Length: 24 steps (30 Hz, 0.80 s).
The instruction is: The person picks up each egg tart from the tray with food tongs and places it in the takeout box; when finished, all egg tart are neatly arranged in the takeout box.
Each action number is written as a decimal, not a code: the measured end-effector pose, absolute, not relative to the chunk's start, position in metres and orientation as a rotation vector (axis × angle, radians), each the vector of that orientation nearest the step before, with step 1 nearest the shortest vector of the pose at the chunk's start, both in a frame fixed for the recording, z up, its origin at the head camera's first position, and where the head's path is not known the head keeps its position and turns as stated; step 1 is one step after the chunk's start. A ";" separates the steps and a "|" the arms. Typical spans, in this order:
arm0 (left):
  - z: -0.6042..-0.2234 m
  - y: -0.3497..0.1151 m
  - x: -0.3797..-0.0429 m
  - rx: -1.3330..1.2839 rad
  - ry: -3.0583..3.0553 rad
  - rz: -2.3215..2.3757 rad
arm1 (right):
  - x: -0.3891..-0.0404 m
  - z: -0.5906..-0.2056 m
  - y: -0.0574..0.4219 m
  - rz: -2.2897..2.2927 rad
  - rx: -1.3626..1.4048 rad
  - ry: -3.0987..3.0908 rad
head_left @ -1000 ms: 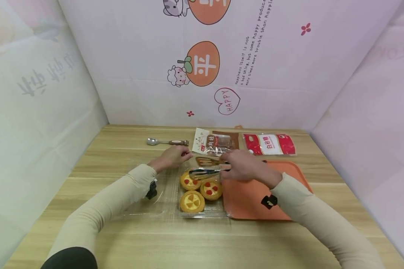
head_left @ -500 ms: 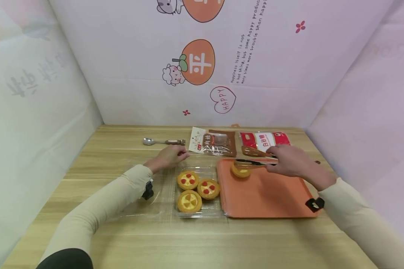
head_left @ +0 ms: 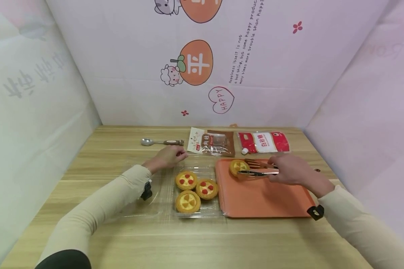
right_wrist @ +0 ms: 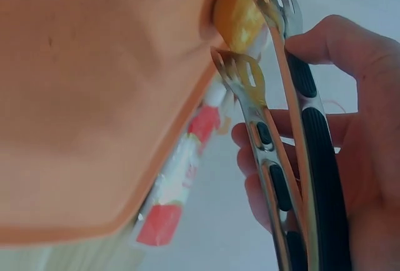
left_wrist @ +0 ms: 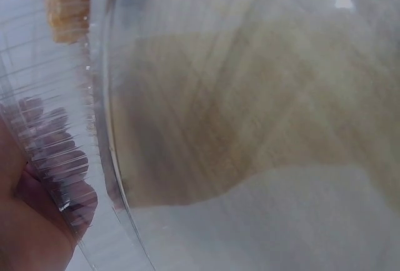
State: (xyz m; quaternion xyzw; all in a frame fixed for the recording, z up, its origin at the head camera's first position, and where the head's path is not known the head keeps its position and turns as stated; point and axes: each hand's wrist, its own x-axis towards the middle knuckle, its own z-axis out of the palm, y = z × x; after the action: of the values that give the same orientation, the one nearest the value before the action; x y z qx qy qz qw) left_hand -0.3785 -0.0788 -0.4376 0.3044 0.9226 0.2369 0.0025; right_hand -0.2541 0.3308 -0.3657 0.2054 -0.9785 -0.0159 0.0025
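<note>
My right hand [head_left: 289, 170] grips a pair of metal food tongs [right_wrist: 284, 121] with black handle inlays and slotted tips. The tips stand apart, right at an egg tart [head_left: 238, 168] in the back left corner of the orange tray [head_left: 272, 201]. My left hand [head_left: 168, 157] holds the back edge of a clear plastic box [head_left: 203, 213], its lid folded out to the left under my forearm. In the left wrist view, the fingers [left_wrist: 65, 171] show through the ribbed plastic. Inside the box are two tarts with red toppings [head_left: 207, 188] and one with a yellow wedge pattern [head_left: 187, 201].
At the back lie a spoon [head_left: 161, 142] with a brown handle, a brown and white packet [head_left: 219, 143], and a red and white spouted bag [head_left: 264, 142]. Printed cloth walls [head_left: 138, 74] enclose the wooden table [head_left: 161, 243] at the back and both sides.
My right hand has carried a tart in the tongs from the box rightward onto the tray, and the tongs have spread away from it. The left hand stays at the box.
</note>
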 end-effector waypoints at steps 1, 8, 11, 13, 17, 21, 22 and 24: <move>-0.438 -0.079 -0.378 0.954 2.895 0.738 | -0.254 -0.368 0.329 -0.052 0.656 -3.069; -0.439 -0.077 -0.380 0.973 2.904 0.738 | -0.253 -0.376 0.324 -0.039 0.675 -3.049; -0.441 -0.077 -0.381 0.972 2.903 0.738 | -0.254 -0.374 0.324 -0.008 0.684 -3.028; -0.442 -0.077 -0.381 0.969 2.902 0.740 | -0.254 -0.368 0.323 0.027 0.685 -3.020; -0.443 -0.077 -0.380 0.973 2.900 0.739 | -0.255 -0.348 0.316 0.082 0.663 -2.986; -0.442 -0.078 -0.380 0.973 2.901 0.747 | -0.258 -0.325 0.299 0.050 0.693 -2.917; -0.442 -0.078 -0.380 0.968 2.905 0.750 | -0.260 -0.321 0.293 0.033 0.716 -2.899; -0.442 -0.078 -0.380 0.964 2.913 0.752 | -0.262 -0.316 0.279 0.009 0.773 -2.878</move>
State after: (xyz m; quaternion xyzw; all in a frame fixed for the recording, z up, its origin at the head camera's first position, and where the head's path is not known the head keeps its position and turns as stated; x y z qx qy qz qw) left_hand -0.3804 -0.0785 -0.4416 0.3051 0.9221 0.2381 -0.0089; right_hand -0.2616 0.2789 -0.3158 0.2585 -0.9626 0.0031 0.0808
